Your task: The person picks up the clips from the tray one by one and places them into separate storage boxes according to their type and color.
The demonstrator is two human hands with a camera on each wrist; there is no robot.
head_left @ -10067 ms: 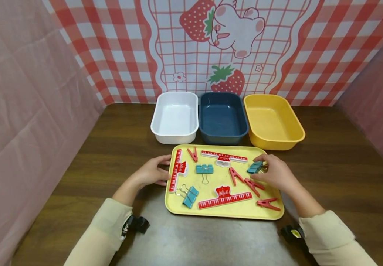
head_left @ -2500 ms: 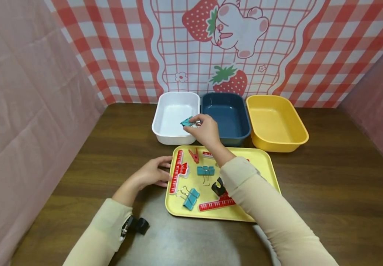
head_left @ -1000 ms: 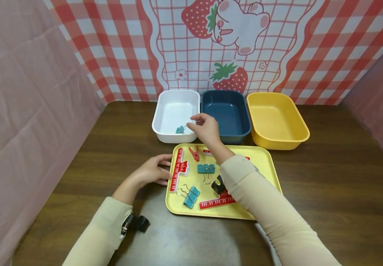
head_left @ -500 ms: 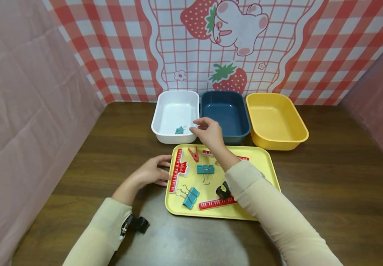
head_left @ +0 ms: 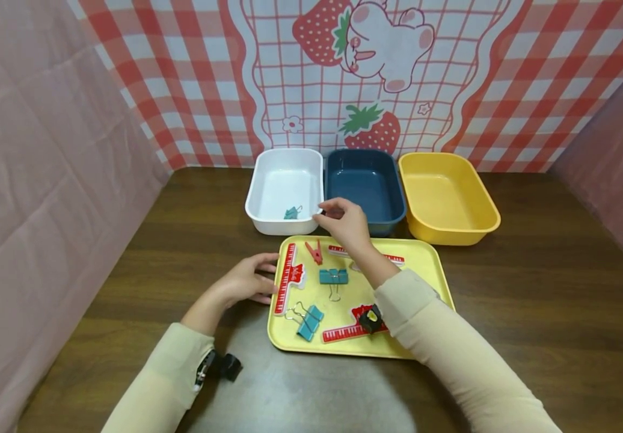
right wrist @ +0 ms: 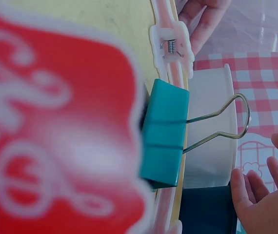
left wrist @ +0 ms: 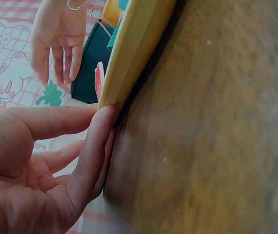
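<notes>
My left hand (head_left: pixel 243 279) holds the left rim of the yellow tray (head_left: pixel 355 349), thumb and fingers meeting at its edge in the left wrist view. My right hand (head_left: pixel 346 227), holding nothing, hovers by the front rims of the white bin (head_left: pixel 284 227) and navy bin (head_left: pixel 384 227), fingers loosely bent. A teal binder clip (head_left: pixel 291 213) lies in the white bin. On the tray are two more teal binder clips (head_left: pixel 334 276) (head_left: pixel 309 323), red keyboard-patterned clips (head_left: pixel 288 279) and a red clothespin (head_left: pixel 314 252). My right arm covers the tray's right part.
A yellow bin (head_left: pixel 449 234) stands right of the navy one, all three in a row behind the tray. A checkered cloth (head_left: pixel 203 90) hangs behind them. Each wrist wears a black camera (head_left: pixel 230 367).
The right hand took a teal binder clip from the tray's right side, carried it to the white bin and let go. It then drew slightly back and right. The left hand stayed put.
</notes>
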